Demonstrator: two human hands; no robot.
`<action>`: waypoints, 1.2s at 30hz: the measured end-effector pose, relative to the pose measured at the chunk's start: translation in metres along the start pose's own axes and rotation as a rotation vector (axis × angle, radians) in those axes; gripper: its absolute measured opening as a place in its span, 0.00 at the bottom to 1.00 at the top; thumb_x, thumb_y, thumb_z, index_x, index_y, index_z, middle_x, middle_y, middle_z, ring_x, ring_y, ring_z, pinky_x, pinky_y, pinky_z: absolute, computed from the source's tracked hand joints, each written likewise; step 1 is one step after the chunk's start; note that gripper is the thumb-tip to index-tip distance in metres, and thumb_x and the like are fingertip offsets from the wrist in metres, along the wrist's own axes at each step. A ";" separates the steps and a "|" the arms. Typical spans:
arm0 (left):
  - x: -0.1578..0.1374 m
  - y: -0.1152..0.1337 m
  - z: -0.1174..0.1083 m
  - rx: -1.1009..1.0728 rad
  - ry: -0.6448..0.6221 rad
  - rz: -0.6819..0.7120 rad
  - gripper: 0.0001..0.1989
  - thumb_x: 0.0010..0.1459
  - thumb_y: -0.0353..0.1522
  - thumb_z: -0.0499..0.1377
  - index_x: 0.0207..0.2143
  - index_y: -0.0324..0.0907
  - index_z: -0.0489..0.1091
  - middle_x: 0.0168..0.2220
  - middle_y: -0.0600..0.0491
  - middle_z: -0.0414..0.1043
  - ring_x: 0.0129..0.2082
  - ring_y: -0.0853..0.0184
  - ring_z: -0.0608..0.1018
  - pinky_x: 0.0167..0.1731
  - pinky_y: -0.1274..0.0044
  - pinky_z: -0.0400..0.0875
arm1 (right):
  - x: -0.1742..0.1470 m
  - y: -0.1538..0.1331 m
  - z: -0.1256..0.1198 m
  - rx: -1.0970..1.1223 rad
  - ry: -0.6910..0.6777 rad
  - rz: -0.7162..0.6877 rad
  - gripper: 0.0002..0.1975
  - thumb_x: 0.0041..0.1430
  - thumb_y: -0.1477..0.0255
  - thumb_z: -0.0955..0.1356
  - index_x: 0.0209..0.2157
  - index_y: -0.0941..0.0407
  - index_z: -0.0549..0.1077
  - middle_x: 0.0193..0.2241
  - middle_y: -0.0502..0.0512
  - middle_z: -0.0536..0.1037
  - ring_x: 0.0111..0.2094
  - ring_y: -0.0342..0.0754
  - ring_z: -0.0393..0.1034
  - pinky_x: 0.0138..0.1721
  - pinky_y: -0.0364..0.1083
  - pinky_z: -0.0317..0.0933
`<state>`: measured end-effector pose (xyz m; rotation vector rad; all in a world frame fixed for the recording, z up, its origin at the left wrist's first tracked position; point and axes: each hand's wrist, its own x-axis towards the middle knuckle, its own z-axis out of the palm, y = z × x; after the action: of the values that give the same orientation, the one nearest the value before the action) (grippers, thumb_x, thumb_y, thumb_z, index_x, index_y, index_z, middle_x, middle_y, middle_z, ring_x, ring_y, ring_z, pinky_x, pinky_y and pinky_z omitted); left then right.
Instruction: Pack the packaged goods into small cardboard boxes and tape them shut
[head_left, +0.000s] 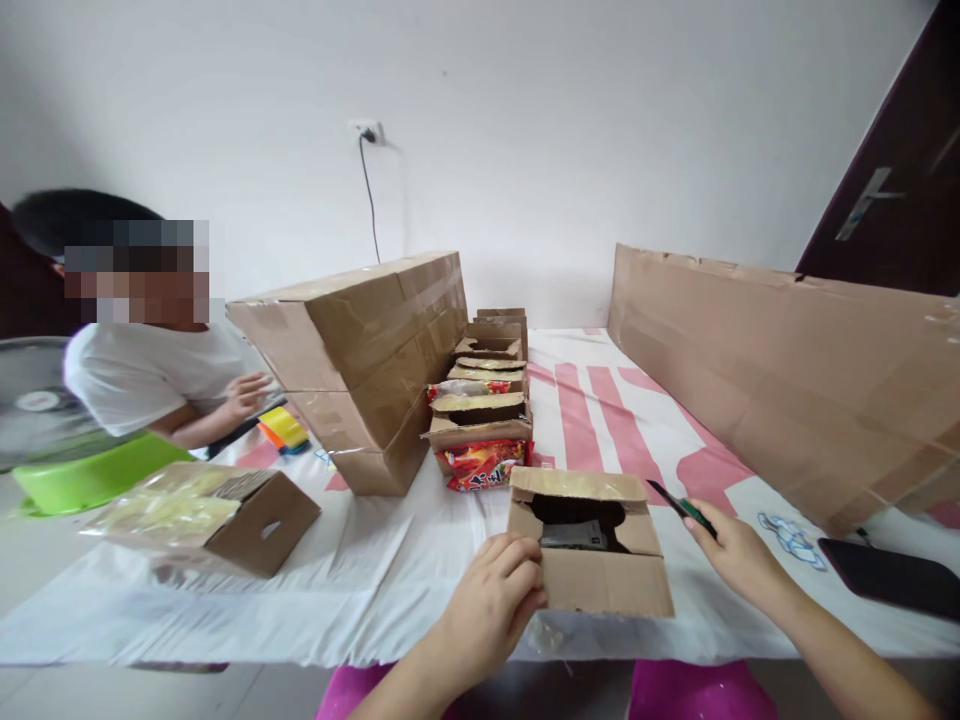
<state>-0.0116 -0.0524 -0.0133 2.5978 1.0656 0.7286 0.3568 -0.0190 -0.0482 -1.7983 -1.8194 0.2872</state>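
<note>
A small cardboard box [607, 585] stands at the front of the table with an opening cut in it. Inside lies a dark grey object [574, 536] that I cannot identify. My left hand [499, 580] is curled against the box's left side, gripping its edge. To the right of the box, my right hand [724, 545] is closed around the green handle of a utility knife [686, 509]. Its blade points up and left, apart from the cardboard. Just behind the box lies a red snack packet [484, 465].
Several opened cardboard boxes [487, 345] form a row behind. Tall cartons flank it, a left one [382, 340] and a right one [757, 370]. A taped box [225, 525] and tape rolls [285, 430] lie left, near a seated person [165, 370]. A phone [892, 575] lies right.
</note>
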 end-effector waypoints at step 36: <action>0.060 -0.006 -0.035 0.585 -0.192 -0.241 0.46 0.33 0.58 0.68 0.47 0.34 0.73 0.49 0.37 0.72 0.51 0.46 0.70 0.54 0.58 0.58 | 0.013 -0.112 0.007 -0.411 -0.009 -0.724 0.07 0.62 0.70 0.67 0.37 0.55 0.77 0.33 0.55 0.78 0.39 0.54 0.70 0.44 0.54 0.58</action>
<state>0.0031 -0.0045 0.0357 2.8308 1.6877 0.1100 0.2585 -0.0140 0.0080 -1.2307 -2.5160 -0.3809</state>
